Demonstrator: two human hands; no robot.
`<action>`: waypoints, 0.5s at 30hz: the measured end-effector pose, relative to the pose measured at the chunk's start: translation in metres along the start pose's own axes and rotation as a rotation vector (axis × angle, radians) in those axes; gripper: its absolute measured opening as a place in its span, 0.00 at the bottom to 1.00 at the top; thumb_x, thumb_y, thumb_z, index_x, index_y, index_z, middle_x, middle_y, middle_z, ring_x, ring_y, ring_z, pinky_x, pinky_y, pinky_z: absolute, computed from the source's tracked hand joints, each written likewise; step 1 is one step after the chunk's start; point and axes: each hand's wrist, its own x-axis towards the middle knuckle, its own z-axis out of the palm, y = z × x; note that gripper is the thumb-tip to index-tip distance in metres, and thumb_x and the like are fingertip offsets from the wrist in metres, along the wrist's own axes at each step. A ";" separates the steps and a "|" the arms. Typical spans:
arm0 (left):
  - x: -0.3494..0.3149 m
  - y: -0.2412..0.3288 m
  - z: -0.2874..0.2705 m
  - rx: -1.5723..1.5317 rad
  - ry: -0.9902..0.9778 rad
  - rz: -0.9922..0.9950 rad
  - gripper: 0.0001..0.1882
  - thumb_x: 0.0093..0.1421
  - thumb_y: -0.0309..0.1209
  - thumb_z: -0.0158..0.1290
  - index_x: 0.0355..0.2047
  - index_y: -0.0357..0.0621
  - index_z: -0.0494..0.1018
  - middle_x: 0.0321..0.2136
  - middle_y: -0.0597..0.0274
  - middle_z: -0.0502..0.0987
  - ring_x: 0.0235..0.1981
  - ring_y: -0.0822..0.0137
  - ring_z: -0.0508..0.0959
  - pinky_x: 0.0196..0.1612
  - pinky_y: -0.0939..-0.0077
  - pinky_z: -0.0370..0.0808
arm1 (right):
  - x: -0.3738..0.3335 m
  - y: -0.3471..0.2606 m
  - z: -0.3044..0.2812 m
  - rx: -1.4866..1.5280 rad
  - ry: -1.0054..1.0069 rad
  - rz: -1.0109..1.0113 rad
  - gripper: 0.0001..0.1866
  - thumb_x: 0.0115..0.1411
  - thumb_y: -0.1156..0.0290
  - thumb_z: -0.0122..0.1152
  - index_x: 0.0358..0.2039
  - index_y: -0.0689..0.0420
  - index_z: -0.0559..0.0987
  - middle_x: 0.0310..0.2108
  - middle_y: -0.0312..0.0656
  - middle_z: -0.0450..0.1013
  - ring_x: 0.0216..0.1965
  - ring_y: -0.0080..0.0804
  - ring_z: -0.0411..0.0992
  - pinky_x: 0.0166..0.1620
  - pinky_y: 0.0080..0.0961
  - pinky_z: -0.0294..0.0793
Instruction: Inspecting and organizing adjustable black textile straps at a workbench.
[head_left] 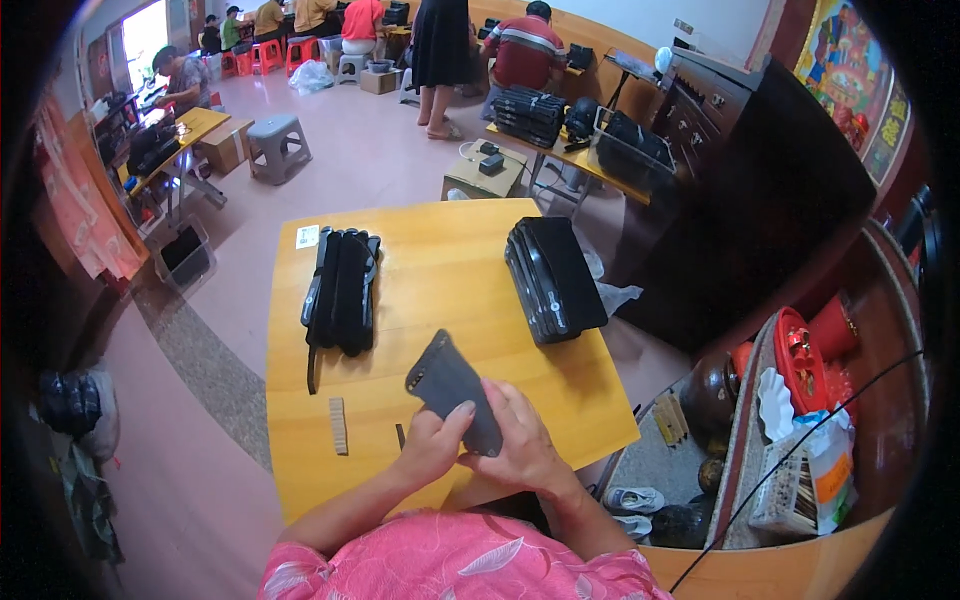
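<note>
Risks, left to right. The bundle (345, 290) is laid at the table's (450, 250) left side, its strap end trailing toward the person; it could be snagged and the bundle dragged if a forearm were swept that way. The ribbed strip (338, 427) is left loose nearby and could be brushed aside by a sleeve or elbow. The small dark sliver (401, 437) is set just beside the left hand (433, 446) and might be knocked off or lost under the wrist. The grey piece (455, 395) is held up over the table's near part, its upper end unsupported; it could be bent or slip if the pinch were eased. The stack (555, 280) is placed near the right edge and might be tipped by an outward push.

Pose, left to right. The left hand is closed on the piece, thumb pressed flat across its face, fingers hidden. By the right hand (520, 440) the piece's right edge is gripped; thumb position cannot be told. Both forearms are angled inward, and the piece is tilted, top leaning left.
</note>
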 end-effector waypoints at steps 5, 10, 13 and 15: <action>0.019 0.002 0.005 -0.217 -0.227 0.039 0.22 0.64 0.31 0.47 0.56 0.36 0.60 0.37 0.59 0.73 0.37 0.70 0.74 0.39 0.78 0.72 | 0.020 0.005 -0.027 0.361 -0.137 0.276 0.50 0.41 0.66 0.74 0.61 0.66 0.57 0.52 0.55 0.64 0.54 0.45 0.66 0.55 0.33 0.66; 0.030 -0.065 0.006 -0.192 -0.109 0.024 0.23 0.62 0.30 0.52 0.54 0.31 0.61 0.36 0.59 0.73 0.36 0.71 0.74 0.38 0.78 0.73 | 0.055 0.051 -0.068 0.013 0.117 0.393 0.48 0.41 0.63 0.73 0.60 0.66 0.60 0.52 0.56 0.66 0.54 0.44 0.66 0.56 0.34 0.65; 0.030 -0.092 0.004 0.005 -0.026 0.061 0.25 0.58 0.31 0.57 0.51 0.29 0.63 0.31 0.58 0.74 0.30 0.72 0.75 0.33 0.78 0.74 | 0.095 0.081 -0.089 -0.214 0.215 0.502 0.49 0.42 0.56 0.73 0.60 0.67 0.60 0.51 0.61 0.66 0.53 0.52 0.66 0.55 0.37 0.65; 0.032 -0.094 0.003 0.169 -0.086 0.089 0.25 0.56 0.31 0.58 0.50 0.29 0.64 0.30 0.56 0.74 0.27 0.71 0.75 0.30 0.77 0.74 | 0.115 0.097 -0.093 -0.300 0.205 0.555 0.49 0.43 0.52 0.71 0.60 0.66 0.61 0.50 0.62 0.67 0.52 0.54 0.67 0.54 0.40 0.66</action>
